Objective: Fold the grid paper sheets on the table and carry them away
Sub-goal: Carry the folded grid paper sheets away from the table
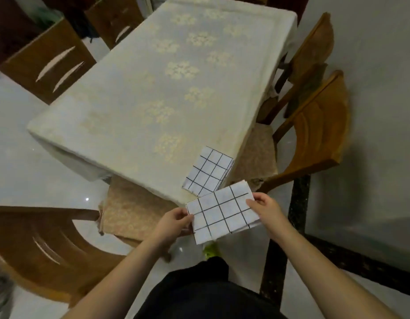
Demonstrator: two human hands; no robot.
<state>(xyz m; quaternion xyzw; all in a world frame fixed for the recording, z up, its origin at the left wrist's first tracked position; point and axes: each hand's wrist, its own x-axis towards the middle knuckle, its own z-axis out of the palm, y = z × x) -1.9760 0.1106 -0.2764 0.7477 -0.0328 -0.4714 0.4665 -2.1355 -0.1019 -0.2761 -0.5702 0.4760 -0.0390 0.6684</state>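
Observation:
A folded white sheet with a black grid (222, 214) is held in the air just off the table's near corner. My left hand (175, 221) grips its left edge, thumb on top. Pinching the sheet's right edge is my right hand (265, 207). A second folded grid sheet (208, 171) lies flat on the table (135, 107) at the near right corner, just beyond the held one and partly overlapped by it in view.
A cream flowered cloth covers the table. Wooden chairs stand around it: one at the near left (45, 245), two at the right (314, 139), two at the far left (52, 61). A dark strip runs across the pale floor at the right (298, 203).

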